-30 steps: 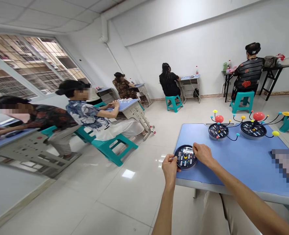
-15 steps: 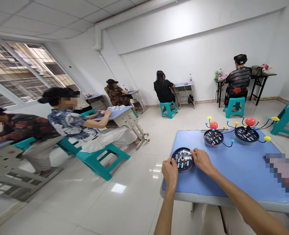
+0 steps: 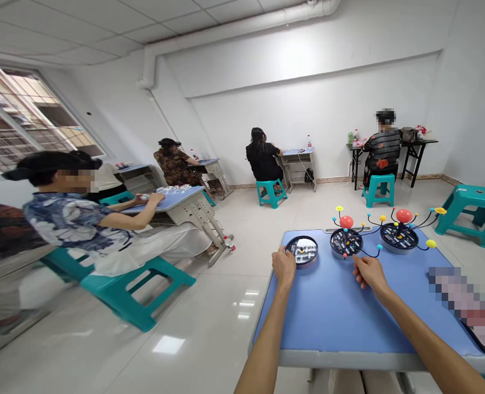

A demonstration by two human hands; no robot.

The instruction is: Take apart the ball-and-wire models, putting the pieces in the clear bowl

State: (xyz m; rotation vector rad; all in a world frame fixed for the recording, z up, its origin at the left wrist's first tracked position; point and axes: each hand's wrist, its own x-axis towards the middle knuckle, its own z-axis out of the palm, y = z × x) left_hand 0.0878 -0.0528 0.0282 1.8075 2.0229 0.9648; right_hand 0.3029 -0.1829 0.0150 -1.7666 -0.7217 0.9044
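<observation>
My left hand (image 3: 284, 268) is closed on the left rim of a round black base (image 3: 302, 253) with a glossy, reflecting face. The base sits at the left of the blue table. My right hand (image 3: 371, 276) has curled fingers and a bent thumb at the front edge of a solar system model (image 3: 346, 243); whether something lies between the fingertips is hidden. That model carries a red ball and small coloured balls on thin black arms. To its right stands a second, larger solar system model (image 3: 400, 238) with a red ball and a ringed yellow planet.
On the right of the blue table (image 3: 333, 323) lies a phone (image 3: 478, 325), largely blurred out. A person in a patterned shirt (image 3: 68, 224) sits at a desk to my left. Several others sit further back. A green stool (image 3: 472, 210) stands behind the table's right corner.
My right hand has left the round base and moved right to the middle model. The round base sits further back, with my left hand still on it. My view has turned right.
</observation>
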